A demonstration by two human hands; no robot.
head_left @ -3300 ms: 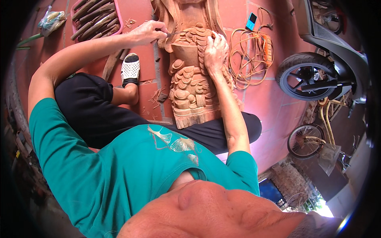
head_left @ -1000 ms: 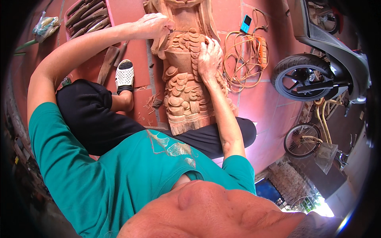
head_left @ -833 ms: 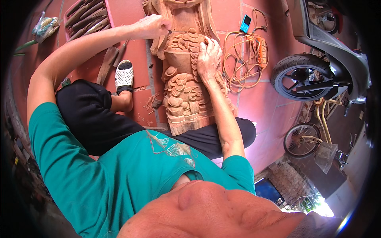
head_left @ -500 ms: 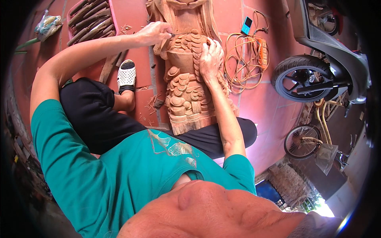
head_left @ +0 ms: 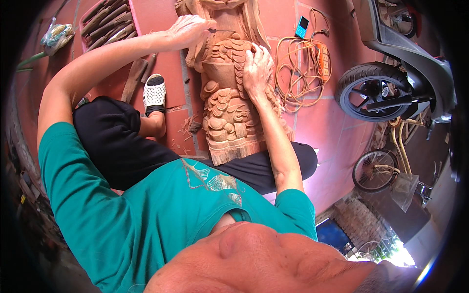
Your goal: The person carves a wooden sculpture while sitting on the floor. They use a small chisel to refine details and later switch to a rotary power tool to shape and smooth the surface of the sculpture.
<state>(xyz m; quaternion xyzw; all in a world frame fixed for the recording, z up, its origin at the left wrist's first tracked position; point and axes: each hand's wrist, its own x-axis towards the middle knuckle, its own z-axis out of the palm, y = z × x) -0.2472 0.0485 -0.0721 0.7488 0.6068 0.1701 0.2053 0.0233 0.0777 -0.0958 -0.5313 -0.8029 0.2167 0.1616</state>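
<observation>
A carved wooden statue (head_left: 218,73) lies lengthwise in front of me, its lower end by my crossed legs. My left hand (head_left: 188,33) is closed over the statue's far left part, pinching a thin dark carving tool (head_left: 223,31). The tool's slim shaft reaches right across the smooth wood above the scrolled band. Most of its grip is hidden in my fingers. On the statue's right side rests my right hand (head_left: 257,71), fingers stretched out over the carved scales.
A pink tray (head_left: 138,23) of wooden-handled tools stands at far left, near a wooden mallet-like piece (head_left: 133,80). A blue phone (head_left: 302,27), an orange power strip (head_left: 322,62) and coiled cable (head_left: 279,83) lie right. Beyond are a motorbike wheel (head_left: 346,93) and a bicycle (head_left: 358,178).
My left hand has moved slightly up and away from me, and more of the tool's shaft now shows. My right hand stays on the statue, its fingers slightly shifted.
</observation>
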